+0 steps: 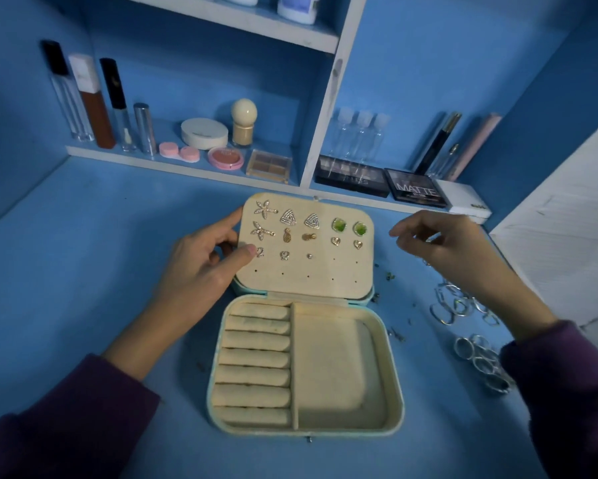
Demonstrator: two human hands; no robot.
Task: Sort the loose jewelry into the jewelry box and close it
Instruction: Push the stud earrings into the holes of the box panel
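The cream-lined jewelry box (pixel 396 382) lies open on the blue table, its ring rolls and tray compartment bare. Several earrings sit pinned in rows on the raised lid panel (pixel 308 276), among them starfish (pixel 265 209), triangles and green studs (pixel 339 224). My left hand (pixel 201 267) grips the panel's left edge, thumb pressed on its face near a small earring. To the right of the lid hovers my right hand (pixel 442 243), fingertips pinched together; a small shiny piece glints between the fingers. Loose silver rings (pixel 479 363) lie at the right, under that forearm.
Thin rings (pixel 453 305) and small dark earring bits (pixel 390 276) are scattered right of the box. Behind the box a white shelf edge (pixel 187 167) carries makeup: bottles, compacts, palettes (pixel 415 191). A white panel (pixel 567 257) bounds the right side.
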